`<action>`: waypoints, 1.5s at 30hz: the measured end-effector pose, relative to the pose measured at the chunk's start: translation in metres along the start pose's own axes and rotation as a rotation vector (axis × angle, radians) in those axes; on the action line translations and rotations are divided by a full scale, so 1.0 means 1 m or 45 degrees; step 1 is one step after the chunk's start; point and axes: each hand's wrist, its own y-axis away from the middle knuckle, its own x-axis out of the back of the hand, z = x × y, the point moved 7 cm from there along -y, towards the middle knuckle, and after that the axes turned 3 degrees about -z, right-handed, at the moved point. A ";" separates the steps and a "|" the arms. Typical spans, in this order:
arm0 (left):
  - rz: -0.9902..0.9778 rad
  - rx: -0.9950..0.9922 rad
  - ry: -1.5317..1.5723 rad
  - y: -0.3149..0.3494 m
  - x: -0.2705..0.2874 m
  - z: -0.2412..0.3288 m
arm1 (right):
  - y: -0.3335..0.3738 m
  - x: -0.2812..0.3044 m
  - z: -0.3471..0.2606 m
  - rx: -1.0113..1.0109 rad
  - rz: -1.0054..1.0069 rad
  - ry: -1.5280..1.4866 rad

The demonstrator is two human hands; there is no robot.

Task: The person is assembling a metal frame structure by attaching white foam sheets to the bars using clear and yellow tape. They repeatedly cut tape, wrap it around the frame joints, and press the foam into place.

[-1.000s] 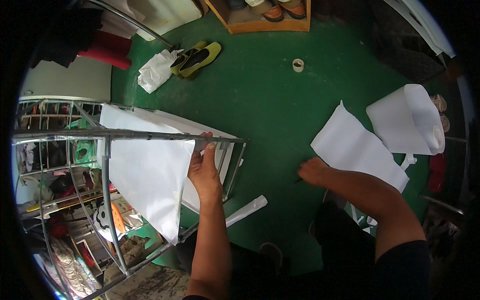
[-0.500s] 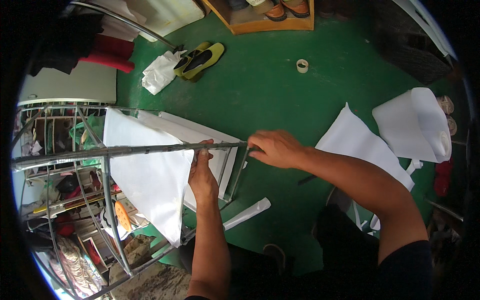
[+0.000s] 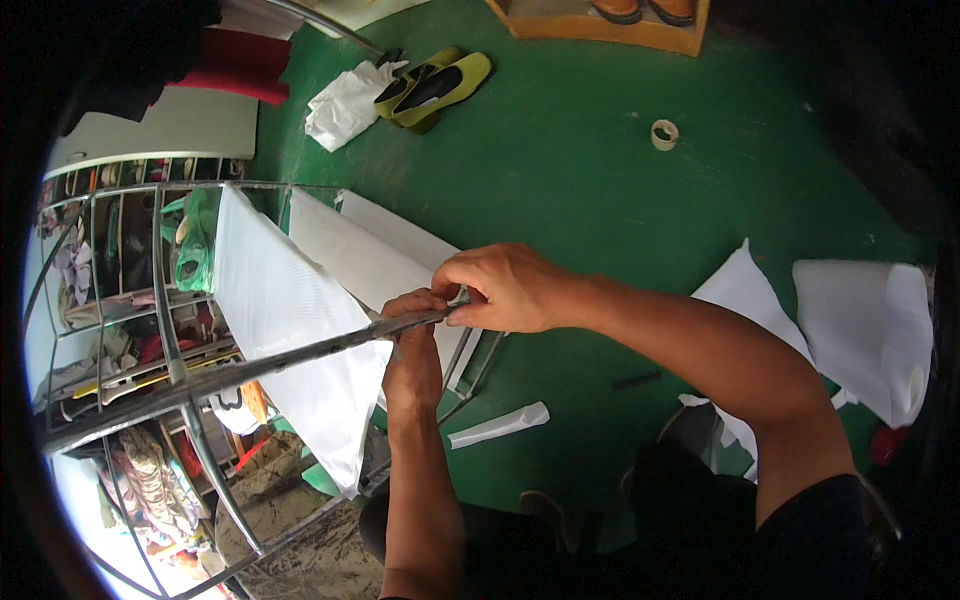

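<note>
A grey metal pole [image 3: 290, 362] runs from the lower left toward the middle, part of a metal rod frame [image 3: 215, 455]. My left hand [image 3: 412, 372] is closed around the pole near its right end, with the thumb along it. At that same end my right hand [image 3: 515, 290] is pinched, its fingertips against those of the left. A small greyish bit shows between the right thumb and forefinger, too hidden to name. Behind the pole a white sheet [image 3: 285, 285] stretches across the frame, and its right edge passes by my left wrist. More white panels [image 3: 350, 240] stand behind it.
A narrow white strip [image 3: 500, 424] lies on the green floor. To the right are a cut white sheet [image 3: 745, 300] and a white roll [image 3: 860, 335]. A tape roll [image 3: 659, 144], green shoes [image 3: 455, 90] and a wooden shelf [image 3: 600, 36] are farther off. Cluttered shelves fill the left.
My right hand has come left to meet my left hand on the pole. The pole's right end now sits farther left, and the pole slants more. The whole view has shifted slightly.
</note>
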 end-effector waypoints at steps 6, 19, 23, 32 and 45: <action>0.301 -0.055 -0.267 -0.002 -0.001 0.006 | -0.014 0.004 0.019 0.072 -0.139 -0.115; 0.945 0.107 -0.378 0.026 -0.028 0.028 | -0.031 0.008 0.022 0.222 -0.162 -0.253; 0.877 -0.035 -0.343 0.035 -0.031 0.032 | -0.033 0.010 0.012 0.293 -0.197 -0.188; 0.993 -0.066 -0.176 0.039 -0.034 0.026 | -0.023 0.006 0.004 0.488 0.066 -0.147; 0.747 -0.202 -0.256 0.028 -0.031 0.025 | -0.010 0.023 -0.018 0.436 0.125 0.048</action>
